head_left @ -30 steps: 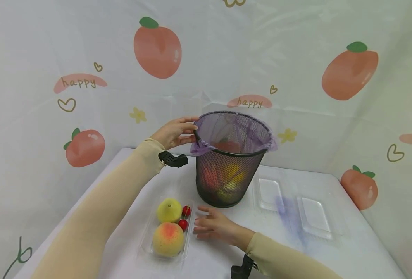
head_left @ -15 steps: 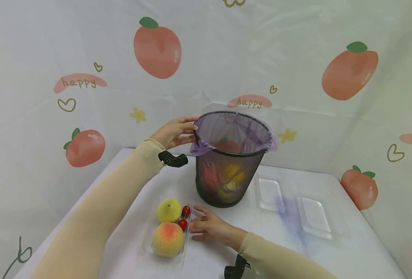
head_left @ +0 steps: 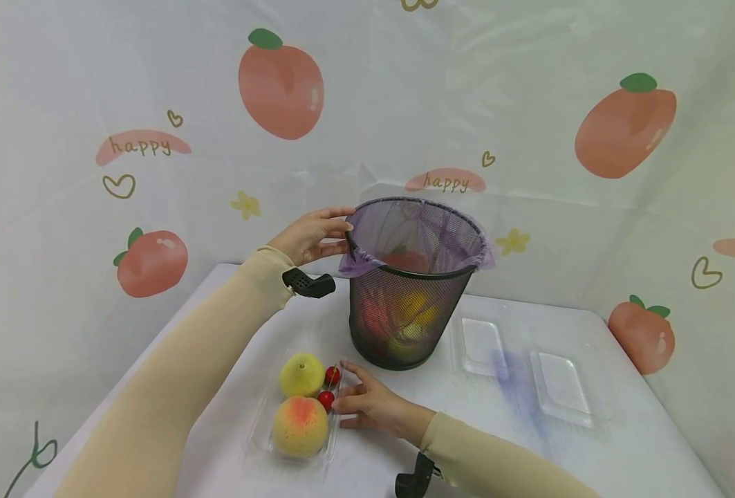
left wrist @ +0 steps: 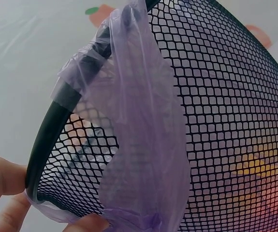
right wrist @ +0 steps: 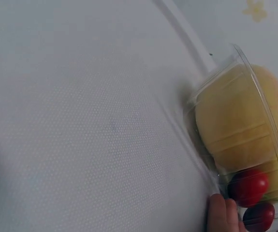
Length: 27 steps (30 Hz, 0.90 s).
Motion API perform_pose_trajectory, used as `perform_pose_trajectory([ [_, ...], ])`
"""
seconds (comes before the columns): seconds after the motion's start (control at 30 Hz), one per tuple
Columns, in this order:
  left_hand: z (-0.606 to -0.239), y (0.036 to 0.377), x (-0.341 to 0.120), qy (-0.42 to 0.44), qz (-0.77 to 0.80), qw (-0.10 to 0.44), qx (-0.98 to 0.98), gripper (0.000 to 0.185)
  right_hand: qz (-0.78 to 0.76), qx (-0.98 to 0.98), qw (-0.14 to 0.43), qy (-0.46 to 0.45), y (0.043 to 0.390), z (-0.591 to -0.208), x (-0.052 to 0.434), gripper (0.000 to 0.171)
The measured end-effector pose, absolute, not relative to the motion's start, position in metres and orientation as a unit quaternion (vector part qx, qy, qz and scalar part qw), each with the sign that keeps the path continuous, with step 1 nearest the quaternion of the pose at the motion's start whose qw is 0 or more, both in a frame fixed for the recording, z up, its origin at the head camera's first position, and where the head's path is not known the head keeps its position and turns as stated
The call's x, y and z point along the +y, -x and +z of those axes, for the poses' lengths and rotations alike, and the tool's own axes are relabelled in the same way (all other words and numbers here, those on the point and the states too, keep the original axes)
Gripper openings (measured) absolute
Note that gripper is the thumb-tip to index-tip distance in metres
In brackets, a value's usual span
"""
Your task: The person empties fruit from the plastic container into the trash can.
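The left hand (head_left: 310, 236) gripped the rim of the black mesh bin (head_left: 404, 311) at about 9 o'clock, fingers and thumb curled onto the rim where the purple bag liner (head_left: 426, 232) folded over it; the left wrist view showed fingertips (left wrist: 1, 179) pressed on the rim and the liner's loose edge. The bin stood upright near the middle of the white table (head_left: 529, 443), with red and yellow fruit visible through the mesh. The right hand (head_left: 370, 403) lay low on the table at roughly 6 o'clock from the bin, fingers fairly straight and relaxed, tips touching the right edge of the clear plastic tray (head_left: 261, 432); it held nothing. The tray contained a yellow pear (head_left: 301, 375) at the far end, a peach (head_left: 299, 426) at the near end, and two cherries (head_left: 328, 387) along the side nearest the right hand. The right wrist view confirmed fingertips (right wrist: 221, 212) against the tray wall just beside the cherries. Two empty clear trays (head_left: 516, 373) lay at 3 to 4 o'clock from the bin, on a purple smear.
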<state>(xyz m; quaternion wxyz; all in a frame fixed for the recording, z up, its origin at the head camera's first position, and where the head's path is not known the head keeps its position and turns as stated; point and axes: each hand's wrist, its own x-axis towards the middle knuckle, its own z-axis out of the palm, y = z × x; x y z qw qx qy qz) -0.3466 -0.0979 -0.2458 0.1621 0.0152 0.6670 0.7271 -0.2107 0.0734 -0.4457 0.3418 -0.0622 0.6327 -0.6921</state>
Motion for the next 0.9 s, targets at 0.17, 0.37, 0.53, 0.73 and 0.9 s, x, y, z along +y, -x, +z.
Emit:
perform_pose_trajectory([
  [0.17,-0.246,0.347,-0.097,-0.013,0.726,0.162,0.668,0.048,-0.691,0.637,0.336,0.064,0.21,-0.446,0.072,0.081],
  [0.37,-0.246,0.347,-0.097,-0.018,0.726,0.163,0.668,0.048,-0.697,0.627,0.339,0.072,0.207,-0.443,0.07,0.085],
  [0.53,-0.246,0.347,-0.097,-0.018,0.726,0.162,0.668,0.048,-0.704,0.624,0.332,0.065,0.206,-0.442,0.067,0.083],
  [0.73,-0.245,0.347,-0.097,-0.017,0.727,0.164,0.667,0.049,-0.705,0.625,0.328,0.063,0.204,-0.439,0.066,0.083],
  [0.9,-0.245,0.347,-0.097,-0.017,0.731,0.166,0.662,0.05,-0.714,0.616,0.329,0.057,0.202,-0.439,0.063,0.083],
])
